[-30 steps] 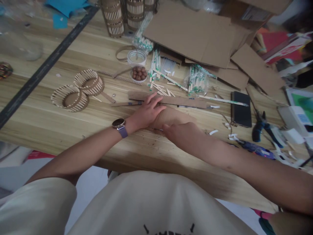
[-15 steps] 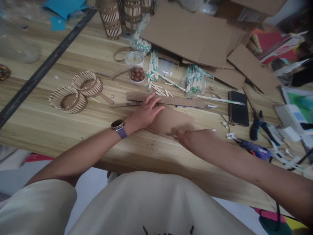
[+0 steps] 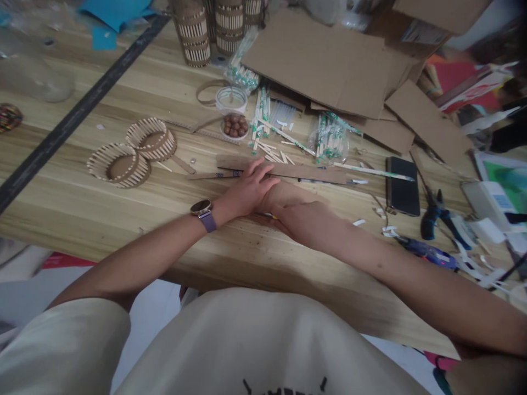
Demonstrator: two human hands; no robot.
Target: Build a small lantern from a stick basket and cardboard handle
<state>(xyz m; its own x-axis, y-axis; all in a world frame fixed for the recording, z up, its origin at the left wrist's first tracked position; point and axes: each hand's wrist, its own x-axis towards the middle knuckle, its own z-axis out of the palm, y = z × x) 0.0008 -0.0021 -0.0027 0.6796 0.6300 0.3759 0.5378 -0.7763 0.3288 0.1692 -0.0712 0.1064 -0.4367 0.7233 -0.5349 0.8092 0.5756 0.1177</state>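
My left hand (image 3: pixel 249 192), with a watch (image 3: pixel 200 207) on its wrist, lies flat with fingers stretched out on a small brown cardboard piece (image 3: pixel 297 193) on the wooden table (image 3: pixel 82 203). My right hand (image 3: pixel 302 222) is closed at the near edge of the same piece, right beside the left hand. A thin tip shows under its fingers, and I cannot make out what it is. A long cardboard strip (image 3: pixel 313 172) lies just beyond the fingertips of my left hand.
Two low stick baskets (image 3: pixel 119 164) stand at the left. A dish of brown beads (image 3: pixel 234 126), loose sticks and a bag of sticks (image 3: pixel 331 138) lie behind. Large cardboard sheets (image 3: pixel 325 60) fill the back. A black phone (image 3: pixel 402 185), pliers (image 3: pixel 432 216) and a blue tool (image 3: pixel 428 252) lie right.
My right hand slid right along the near edge of the cardboard piece, then came back left beside my left hand. My left hand stayed pressed in place.
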